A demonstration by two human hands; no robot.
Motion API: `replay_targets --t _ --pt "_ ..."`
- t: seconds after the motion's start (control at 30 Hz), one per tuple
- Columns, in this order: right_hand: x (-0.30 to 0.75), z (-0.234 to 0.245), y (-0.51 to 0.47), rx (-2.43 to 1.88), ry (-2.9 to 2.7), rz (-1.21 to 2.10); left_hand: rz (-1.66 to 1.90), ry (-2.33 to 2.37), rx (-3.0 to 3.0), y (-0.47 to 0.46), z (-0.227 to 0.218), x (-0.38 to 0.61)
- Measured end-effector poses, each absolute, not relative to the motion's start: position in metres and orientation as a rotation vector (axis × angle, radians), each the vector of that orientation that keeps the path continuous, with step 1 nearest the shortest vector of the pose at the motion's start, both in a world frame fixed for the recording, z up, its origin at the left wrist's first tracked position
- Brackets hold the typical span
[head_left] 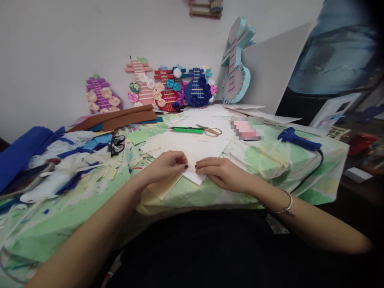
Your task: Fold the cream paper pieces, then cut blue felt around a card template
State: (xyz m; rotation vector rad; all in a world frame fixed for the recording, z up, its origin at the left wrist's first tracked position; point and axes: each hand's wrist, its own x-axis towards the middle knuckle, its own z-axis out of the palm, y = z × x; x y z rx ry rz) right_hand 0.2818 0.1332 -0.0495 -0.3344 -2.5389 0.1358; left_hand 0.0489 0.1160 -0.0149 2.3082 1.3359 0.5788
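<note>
Near the table's front edge, my left hand (169,165) has thumb and fingers pinched together at the edge of a small cream paper piece (191,165). Opposite it, my right hand (222,173) lies with fingers stretched out, their tips touching the same piece. Both hands rest over white sheets (162,143). A tan sheet (165,186) sticks out below my left hand. Beyond the hands lie a green utility knife (188,130) and gold-handled scissors (213,131). The exact fold or edge between my fingertips is too small to make out.
A blue glue gun (300,140) with a black cord lies at right, near a blurred pink item (247,130). Brown sheets (120,118), white cord (72,140) and scraps crowd the left. Decorated lute-shaped crafts (168,94) lean against the wall.
</note>
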Motion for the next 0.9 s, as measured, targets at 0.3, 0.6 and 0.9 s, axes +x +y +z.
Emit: replay_targets --t 0.3,0.6,0.9 --pt "0.2823 -0.0498 0.1318 -0.319 -2.536 0.087 0.605 1.317 2.359 0.1195 -0.0194 0.0514" --pt "0.2818 -0.0475 0.1316 -0.298 -2.540 0.106 0.608 1.342 2.358 0.1183 -0.0190 0.0543" --pt "0.2811 -0.0467 0.1312 -0.307 -2.555 0.093 0.611 1.384 2.375 0.1187 -0.0199 0.0553"
